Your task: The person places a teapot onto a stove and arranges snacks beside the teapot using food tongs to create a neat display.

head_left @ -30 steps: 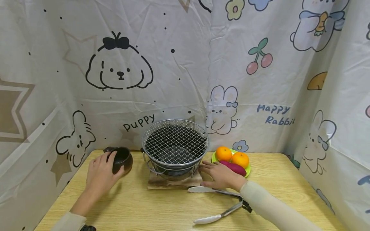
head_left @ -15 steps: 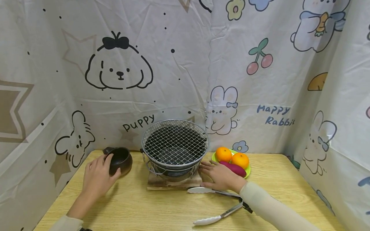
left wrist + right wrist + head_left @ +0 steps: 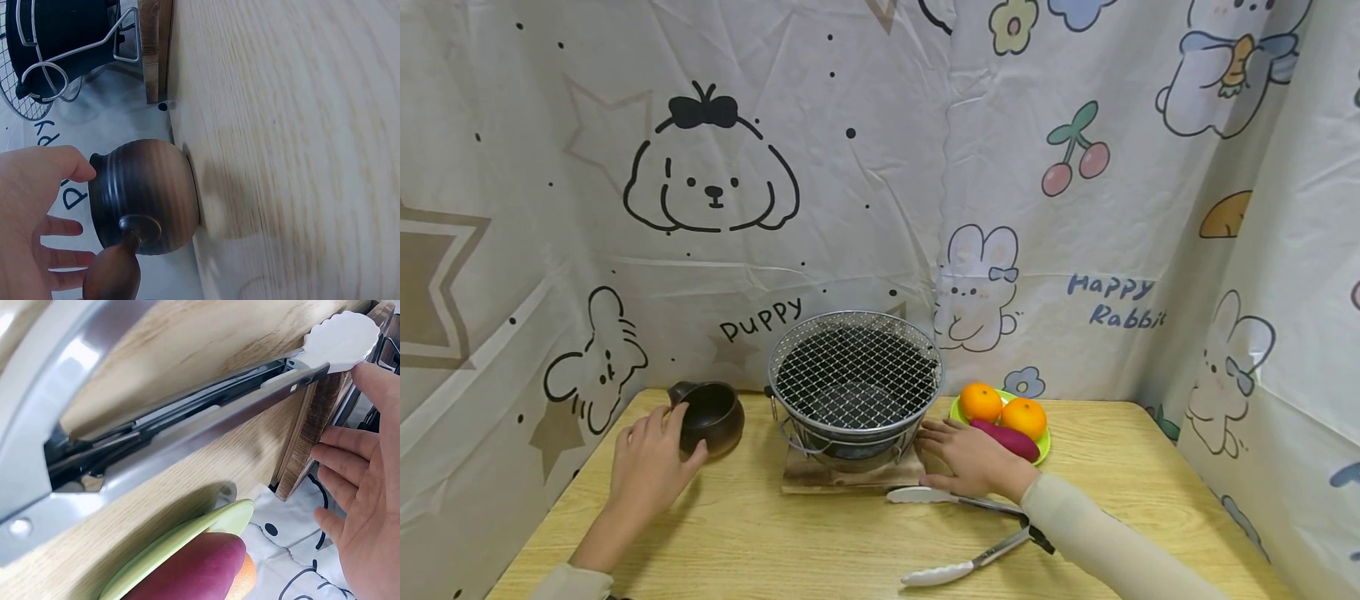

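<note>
At the left of the table stands a dark brown clay pot (image 3: 713, 418) with a stubby side handle (image 3: 115, 275). My left hand (image 3: 649, 457) is at the pot's near left side, thumb and fingers spread apart; the thumb tip is close to the rim, and I cannot tell whether it touches. A round grill with a wire mesh (image 3: 857, 379) stands on a wooden board (image 3: 850, 478). My right hand (image 3: 973, 458) lies by the board's right end with fingers extended, fingertips at the board's edge in the right wrist view. Metal tongs with white tips (image 3: 936, 573) lie spread in front of it.
Right of the grill, a green plate (image 3: 1047, 446) bears two oranges (image 3: 1024, 417) and a purple sweet potato (image 3: 1009, 438). It is close behind the right hand. A printed curtain (image 3: 865, 167) hangs along the table's back and sides.
My left hand has drawn back a little to the left from the pot's rim, its fingers coming off the opening. The pot, right hand, tongs and plate stay where they were.
</note>
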`<act>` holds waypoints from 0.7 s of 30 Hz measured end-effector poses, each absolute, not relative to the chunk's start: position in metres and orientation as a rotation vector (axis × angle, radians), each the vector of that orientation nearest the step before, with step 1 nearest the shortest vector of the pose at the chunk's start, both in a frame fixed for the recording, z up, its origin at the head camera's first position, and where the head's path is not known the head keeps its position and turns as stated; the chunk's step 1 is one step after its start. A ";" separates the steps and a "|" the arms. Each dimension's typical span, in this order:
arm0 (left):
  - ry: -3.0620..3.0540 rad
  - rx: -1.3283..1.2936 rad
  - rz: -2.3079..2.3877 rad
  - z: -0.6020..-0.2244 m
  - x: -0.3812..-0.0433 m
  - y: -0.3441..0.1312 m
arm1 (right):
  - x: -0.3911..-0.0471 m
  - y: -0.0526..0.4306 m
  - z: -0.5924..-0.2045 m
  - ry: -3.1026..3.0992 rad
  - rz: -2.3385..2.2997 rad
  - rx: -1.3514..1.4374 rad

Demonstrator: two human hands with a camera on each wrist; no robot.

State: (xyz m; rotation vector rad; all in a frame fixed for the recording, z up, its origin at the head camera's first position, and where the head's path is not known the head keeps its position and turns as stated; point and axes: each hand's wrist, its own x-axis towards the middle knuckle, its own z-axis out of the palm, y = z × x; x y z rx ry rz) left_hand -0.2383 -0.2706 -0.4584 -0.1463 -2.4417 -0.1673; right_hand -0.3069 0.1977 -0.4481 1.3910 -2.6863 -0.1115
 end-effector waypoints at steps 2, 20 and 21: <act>-2.443 -0.143 -0.172 -0.458 -0.238 -0.271 | -0.307 0.198 -0.449 -2.699 -0.098 1.380; -2.475 -0.114 -0.158 -0.462 -0.235 -0.276 | -0.305 0.196 -0.452 -2.560 -0.178 1.424; -2.477 -0.111 -0.159 -0.462 -0.235 -0.277 | -0.305 0.196 -0.452 -2.539 -0.179 1.432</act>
